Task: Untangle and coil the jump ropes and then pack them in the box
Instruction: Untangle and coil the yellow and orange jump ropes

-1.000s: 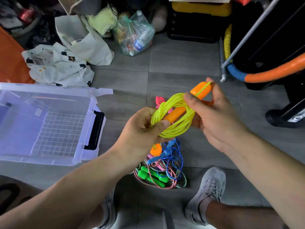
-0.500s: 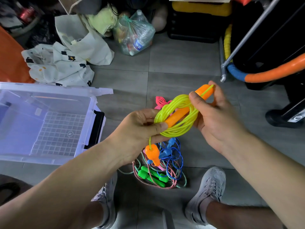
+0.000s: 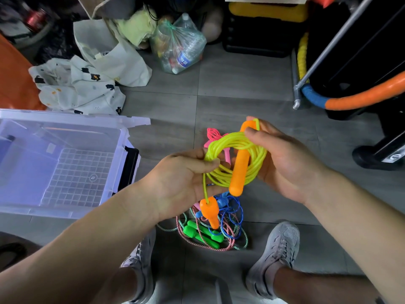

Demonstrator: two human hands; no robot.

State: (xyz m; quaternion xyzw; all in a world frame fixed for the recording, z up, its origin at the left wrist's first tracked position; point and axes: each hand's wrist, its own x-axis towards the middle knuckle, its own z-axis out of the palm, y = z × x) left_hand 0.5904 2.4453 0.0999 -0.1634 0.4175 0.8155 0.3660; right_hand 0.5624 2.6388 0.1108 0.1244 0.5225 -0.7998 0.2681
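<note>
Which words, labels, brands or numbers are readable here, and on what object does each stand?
No text is readable.
Blue label on the water bottle inside the plastic bag: print too blurred.
Pale sticker on the clear box wall: too small to read.

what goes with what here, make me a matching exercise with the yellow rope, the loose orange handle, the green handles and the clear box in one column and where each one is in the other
Column A
1. yellow rope coil
2. loose orange handle
3. green handles
4. clear box

Column B
a. standing open on the floor at the left
b. hanging on a strand below the left hand
c. lying in the tangled pile between the shoes
d. gripped by the left hand and the right hand

Pairs: 1-d, 2-b, 3-c, 4-a
</note>
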